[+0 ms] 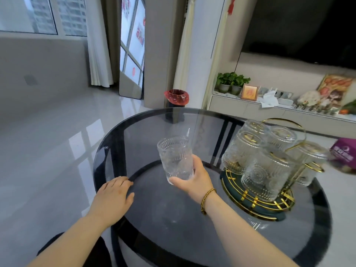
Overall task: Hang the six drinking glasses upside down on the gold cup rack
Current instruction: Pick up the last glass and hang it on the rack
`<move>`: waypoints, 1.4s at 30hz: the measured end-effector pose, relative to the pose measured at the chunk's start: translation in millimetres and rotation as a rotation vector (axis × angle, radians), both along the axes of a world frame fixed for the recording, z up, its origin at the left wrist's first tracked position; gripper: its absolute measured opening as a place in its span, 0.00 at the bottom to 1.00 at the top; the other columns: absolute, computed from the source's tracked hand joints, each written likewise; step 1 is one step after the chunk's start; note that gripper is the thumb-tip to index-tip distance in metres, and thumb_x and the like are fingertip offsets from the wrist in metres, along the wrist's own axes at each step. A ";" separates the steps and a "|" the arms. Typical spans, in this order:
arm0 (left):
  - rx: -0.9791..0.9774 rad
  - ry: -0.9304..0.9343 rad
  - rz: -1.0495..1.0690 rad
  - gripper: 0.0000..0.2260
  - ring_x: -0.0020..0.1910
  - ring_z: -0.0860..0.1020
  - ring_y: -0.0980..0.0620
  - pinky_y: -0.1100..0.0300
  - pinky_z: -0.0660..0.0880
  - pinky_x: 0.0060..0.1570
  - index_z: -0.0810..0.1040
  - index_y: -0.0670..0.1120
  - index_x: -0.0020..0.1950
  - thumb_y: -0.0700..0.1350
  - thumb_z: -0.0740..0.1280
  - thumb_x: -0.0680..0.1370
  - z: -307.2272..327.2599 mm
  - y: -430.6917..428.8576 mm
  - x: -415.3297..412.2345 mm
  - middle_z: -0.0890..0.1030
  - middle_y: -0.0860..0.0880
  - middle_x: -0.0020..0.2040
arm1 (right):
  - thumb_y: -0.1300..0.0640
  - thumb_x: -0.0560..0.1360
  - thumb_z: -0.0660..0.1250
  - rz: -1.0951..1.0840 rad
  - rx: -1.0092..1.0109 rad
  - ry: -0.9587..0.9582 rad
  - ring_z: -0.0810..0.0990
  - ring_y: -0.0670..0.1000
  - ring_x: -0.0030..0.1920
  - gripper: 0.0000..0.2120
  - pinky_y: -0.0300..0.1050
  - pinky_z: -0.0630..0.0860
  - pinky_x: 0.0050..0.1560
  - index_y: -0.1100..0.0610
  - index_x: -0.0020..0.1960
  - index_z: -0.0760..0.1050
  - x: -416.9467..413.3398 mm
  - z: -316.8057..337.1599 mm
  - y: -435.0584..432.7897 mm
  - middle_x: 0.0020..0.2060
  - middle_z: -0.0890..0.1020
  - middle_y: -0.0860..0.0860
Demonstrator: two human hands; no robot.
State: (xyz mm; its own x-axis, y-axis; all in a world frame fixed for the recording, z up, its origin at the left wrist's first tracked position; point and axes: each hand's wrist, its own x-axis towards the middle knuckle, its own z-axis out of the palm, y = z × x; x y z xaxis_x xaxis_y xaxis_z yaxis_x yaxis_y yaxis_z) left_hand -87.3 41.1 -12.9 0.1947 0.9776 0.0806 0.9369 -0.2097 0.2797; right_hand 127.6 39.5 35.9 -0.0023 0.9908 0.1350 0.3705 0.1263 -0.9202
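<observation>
I am resting my left hand [113, 197] flat and open on the near-left edge of the table [154, 120], fingers spread, holding nothing. It is doing no work beyond steadying me.

Moving right, my right hand [194, 180] is closing around the base of the glass [175, 158], fingers behind and thumb under the bottom. I am holding it clear of the tabletop with its mouth up and its long axis nearly upright, leaning a little away from me. It looks empty.

Further right, the rack [256, 199] is standing on the table, well to the right of the held glass and slightly beyond it. Five glasses [267, 178] are already hanging on it mouth-down, crowding the near and left side; they look empty too. One gold prong [314, 166] is sticking out bare on the rack's right side, and I am judging that to be the free spot, though blur there is making it hard to be sure.

So the move turns on this: the glass is upright and the prong lies right of my right hand, past the hung glasses. I judge that I need to flip the glass over and carry it rightward around them. The right hand is the nearer one. A purple box [342, 151] is sitting at the far right edge.
</observation>
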 end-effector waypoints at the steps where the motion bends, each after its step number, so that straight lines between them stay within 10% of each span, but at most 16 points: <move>1: 0.021 -0.006 -0.012 0.17 0.71 0.61 0.52 0.58 0.57 0.69 0.63 0.49 0.68 0.50 0.54 0.79 6.6 -5.5 10.5 0.65 0.51 0.71 | 0.51 0.57 0.74 -0.041 0.045 0.001 0.73 0.30 0.46 0.26 0.19 0.67 0.38 0.35 0.46 0.64 17.2 13.9 -16.7 0.45 0.73 0.33; 14: 0.047 -0.134 -0.310 0.22 0.70 0.63 0.53 0.60 0.60 0.68 0.58 0.49 0.71 0.44 0.58 0.78 38.0 -26.7 112.1 0.63 0.51 0.72 | 0.57 0.60 0.75 -0.101 0.223 -0.115 0.77 0.34 0.39 0.25 0.28 0.75 0.37 0.41 0.46 0.64 121.5 107.4 -134.3 0.45 0.74 0.42; 20: 0.033 -0.086 -0.518 0.22 0.72 0.58 0.54 0.59 0.55 0.71 0.57 0.49 0.72 0.43 0.57 0.78 36.3 -32.7 174.2 0.59 0.51 0.75 | 0.37 0.45 0.71 -0.225 0.195 -0.182 0.78 0.52 0.47 0.32 0.48 0.77 0.48 0.40 0.46 0.66 173.8 140.5 -165.4 0.47 0.77 0.50; 42: 0.104 -0.136 -0.679 0.25 0.74 0.53 0.49 0.55 0.38 0.69 0.54 0.51 0.71 0.45 0.61 0.77 5.4 -18.8 230.9 0.54 0.50 0.74 | 0.50 0.60 0.73 -0.472 0.188 -0.519 0.69 0.48 0.54 0.26 0.42 0.63 0.52 0.48 0.54 0.65 249.8 172.6 -132.6 0.51 0.71 0.46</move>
